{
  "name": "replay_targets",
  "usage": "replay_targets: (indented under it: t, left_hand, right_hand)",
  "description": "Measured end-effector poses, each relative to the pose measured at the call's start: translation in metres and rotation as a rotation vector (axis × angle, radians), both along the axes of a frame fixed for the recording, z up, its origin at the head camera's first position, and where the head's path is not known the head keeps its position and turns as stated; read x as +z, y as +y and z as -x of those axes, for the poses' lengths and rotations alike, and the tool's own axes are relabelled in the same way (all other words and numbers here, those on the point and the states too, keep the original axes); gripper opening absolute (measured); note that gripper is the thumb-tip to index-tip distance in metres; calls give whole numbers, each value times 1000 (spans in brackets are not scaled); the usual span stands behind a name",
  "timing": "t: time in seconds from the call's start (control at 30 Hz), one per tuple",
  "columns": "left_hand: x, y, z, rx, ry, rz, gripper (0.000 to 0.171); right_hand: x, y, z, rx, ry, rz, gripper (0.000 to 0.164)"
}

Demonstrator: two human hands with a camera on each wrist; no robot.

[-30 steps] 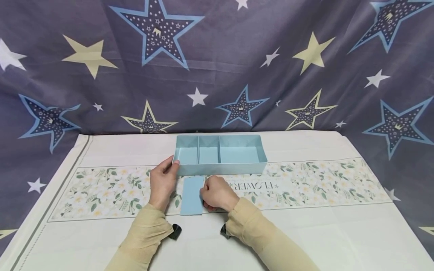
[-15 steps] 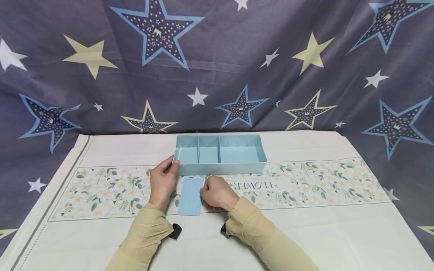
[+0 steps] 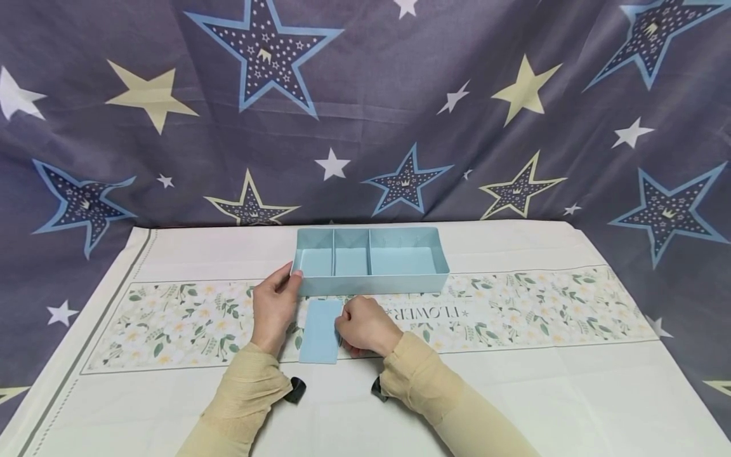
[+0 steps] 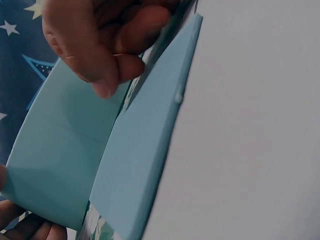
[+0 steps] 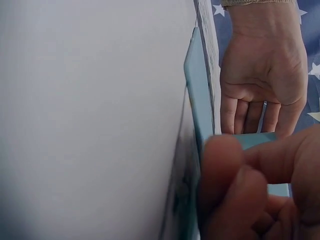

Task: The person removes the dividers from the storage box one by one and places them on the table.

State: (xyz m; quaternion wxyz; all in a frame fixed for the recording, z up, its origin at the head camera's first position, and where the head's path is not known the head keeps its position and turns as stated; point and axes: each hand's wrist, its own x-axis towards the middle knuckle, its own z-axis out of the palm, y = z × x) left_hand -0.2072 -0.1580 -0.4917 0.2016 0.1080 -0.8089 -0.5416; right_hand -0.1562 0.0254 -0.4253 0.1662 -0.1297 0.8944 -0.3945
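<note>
The blue box (image 3: 374,285) sits upright on the white cloth (image 3: 514,406), with its long wall toward the person and its top open. Two dividers (image 3: 333,254) part it into three compartments: two small ones at the box's left end and a wide one at its right. The left hand (image 3: 276,309) grips the box's near left corner, thumb on the near wall and fingers round the end.

The card (image 3: 321,333), a flat blue piece, is just on the near side of the box, in front of its left half, one short edge toward the near wall. The right hand (image 3: 368,325) is at the card's right edge, also on the near side of the box, with its fingers curled in; whether they pinch the card or only meet its edge, I cannot tell.

A flowered strip (image 3: 188,324) runs under the near part of the box and out past both its ends. On it, nearer the person than the box's right half, dark lettering (image 3: 428,314) reads FLOWER upside down. Beige sleeves (image 3: 440,387) reach in from the near side of the box, and behind the box hangs a purple-grey backdrop (image 3: 365,82) printed with stars.
</note>
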Motion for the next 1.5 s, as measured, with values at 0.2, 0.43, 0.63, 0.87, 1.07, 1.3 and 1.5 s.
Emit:
replay_targets:
  t: [0.2, 0.43, 0.63, 0.87, 1.07, 1.3, 1.5]
  left_hand:
    - [-1, 0, 1, 1, 10, -15, 45]
    - [-2, -2, 2, 5, 2, -12, 42]
    - [-3, -3, 3, 7, 4, -19, 41]
    - [-3, -4, 4, 6, 5, -20, 42]
    - [-1, -4, 3, 6, 11, -18, 42]
    - [-1, -2, 3, 11, 2, -14, 42]
    - [-2, -1, 2, 15, -12, -7, 42]
  right_hand:
    - [5, 0, 0, -1, 40, 19, 36]
    - [14, 3, 3, -25, 121, 17, 37]
    - [20, 8, 8, -46, 265, 40, 32]
    - [24, 11, 12, -62, 409, 123, 29]
    - [25, 10, 13, -63, 450, 121, 25]
    - [32, 13, 15, -92, 472, 137, 21]
    - [37, 16, 20, -124, 550, 174, 19]
